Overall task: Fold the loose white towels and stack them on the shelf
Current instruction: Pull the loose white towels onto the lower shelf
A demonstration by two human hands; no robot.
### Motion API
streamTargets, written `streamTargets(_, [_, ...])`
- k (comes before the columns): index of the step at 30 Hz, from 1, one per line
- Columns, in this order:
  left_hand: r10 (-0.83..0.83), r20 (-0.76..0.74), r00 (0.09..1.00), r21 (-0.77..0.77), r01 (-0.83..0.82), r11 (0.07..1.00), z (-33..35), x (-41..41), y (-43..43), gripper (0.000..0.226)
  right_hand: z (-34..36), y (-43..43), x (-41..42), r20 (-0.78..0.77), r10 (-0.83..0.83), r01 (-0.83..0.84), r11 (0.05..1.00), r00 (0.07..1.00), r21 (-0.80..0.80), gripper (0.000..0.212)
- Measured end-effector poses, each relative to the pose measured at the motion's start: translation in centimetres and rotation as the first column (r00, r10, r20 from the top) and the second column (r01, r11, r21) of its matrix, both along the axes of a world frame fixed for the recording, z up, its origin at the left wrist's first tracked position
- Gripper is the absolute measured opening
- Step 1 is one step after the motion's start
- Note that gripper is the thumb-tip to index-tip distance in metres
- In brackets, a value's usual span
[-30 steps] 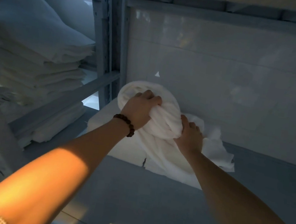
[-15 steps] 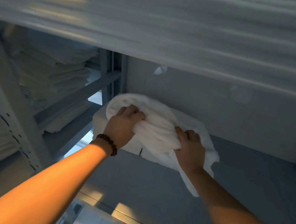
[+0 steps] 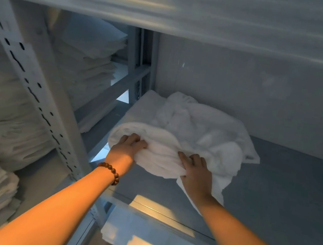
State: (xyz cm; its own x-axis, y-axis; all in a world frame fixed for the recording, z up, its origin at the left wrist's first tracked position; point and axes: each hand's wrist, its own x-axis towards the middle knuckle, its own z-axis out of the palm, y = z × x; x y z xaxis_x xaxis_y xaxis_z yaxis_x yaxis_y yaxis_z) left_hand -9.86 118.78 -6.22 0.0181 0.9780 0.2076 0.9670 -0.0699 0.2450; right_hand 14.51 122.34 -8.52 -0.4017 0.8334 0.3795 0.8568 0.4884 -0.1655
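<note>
A bunched white towel (image 3: 160, 155) lies near the front left of a grey shelf board (image 3: 283, 189). My left hand (image 3: 125, 149), with a bead bracelet at the wrist, grips its left end with curled fingers. My right hand (image 3: 197, 173) holds its right end, fingers dug into the folds. Behind them a rumpled heap of loose white towels (image 3: 203, 123) lies against the back wall, partly on a flat folded towel (image 3: 144, 107).
A perforated metal upright (image 3: 33, 93) stands left of my arms. Stacks of folded white linen (image 3: 86, 59) fill the neighbouring shelves at the left. The shelf above (image 3: 192, 9) hangs low overhead. A lower shelf with white cloth (image 3: 151, 242) shows beneath.
Both hands have drawn the bunched towel forward, off the pile at the back toward the shelf's front edge. The view has pulled back and tilted, showing the upper shelf and the heap behind.
</note>
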Motion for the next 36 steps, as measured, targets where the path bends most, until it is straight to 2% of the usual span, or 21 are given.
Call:
streamTargets(4, [-0.018, -0.019, 1.000, -0.088, 0.016, 0.996, -2.5, -1.6, -0.7, 0.060, -2.8, -1.3, -1.7, 0.068, -0.026, 0.032, 0.995, 0.997, -0.091, 0.077])
streamTargets(7, [-0.017, -0.001, 1.000, -0.129, 0.017, 0.992, -4.7, -2.5, -0.5, 0.051, -5.3, -1.4, -2.7, 0.138, -0.050, 0.085, 0.961, 0.989, -0.262, 0.077])
streamTargets(11, [-0.047, 0.011, 0.999, -0.212, 0.049, 0.976, -7.2, -3.0, 0.4, 0.056, -7.3, -1.4, -3.2, 0.132, -0.087, 0.127, 0.931, 0.988, -0.342, 0.080])
streamTargets(13, [-0.050, -0.038, 0.998, -0.236, 0.039, 0.971, -7.8, -3.2, 0.7, 0.062, -7.5, -1.5, -3.1, 0.154, -0.089, 0.133, 0.942, 0.984, -0.308, 0.085])
streamTargets(16, [-0.060, -0.149, 0.987, -0.192, 0.031, 0.981, -7.9, -2.8, 1.2, 0.083, -6.9, -1.4, -3.2, 0.160, -0.036, 0.074, 0.969, 0.986, -0.236, 0.097])
streamTargets(19, [-0.088, -0.101, 0.991, -0.101, 0.078, 0.992, -6.9, -0.9, 2.9, 0.083, -5.6, -0.6, -3.3, 0.136, 0.085, -0.053, 0.974, 0.987, -0.221, 0.104])
streamTargets(22, [-0.120, -0.092, 0.989, 0.002, 0.120, 0.993, -5.7, 1.5, 5.7, 0.072, -4.3, 0.8, -3.2, 0.044, 0.116, -0.108, 0.981, 0.992, -0.162, 0.092])
streamTargets(25, [-0.089, -0.064, 0.994, 0.072, 0.093, 0.993, -4.9, 3.1, 9.4, 0.065, -3.2, 3.9, -2.8, -0.072, 0.070, -0.069, 0.998, 0.995, 0.007, 0.078])
streamTargets(29, [-0.010, 0.011, 1.000, 0.171, 0.008, 0.985, -3.6, 3.9, 14.8, 0.065, -1.2, 10.3, -2.0, -0.081, -0.016, 0.028, 0.988, 0.997, 0.154, 0.066])
streamTargets(32, [0.091, 0.114, 0.989, 0.080, -0.100, 0.992, -2.9, 4.1, 18.8, 0.071, -0.1, 14.7, -1.6, 0.015, -0.139, 0.138, 0.988, 0.990, 0.068, 0.069])
streamTargets(36, [0.161, 0.238, 0.958, -0.124, -0.135, 0.983, -3.0, 4.2, 21.9, 0.073, -0.5, 18.2, -1.2, 0.159, -0.163, 0.195, 0.958, 0.974, -0.208, 0.078])
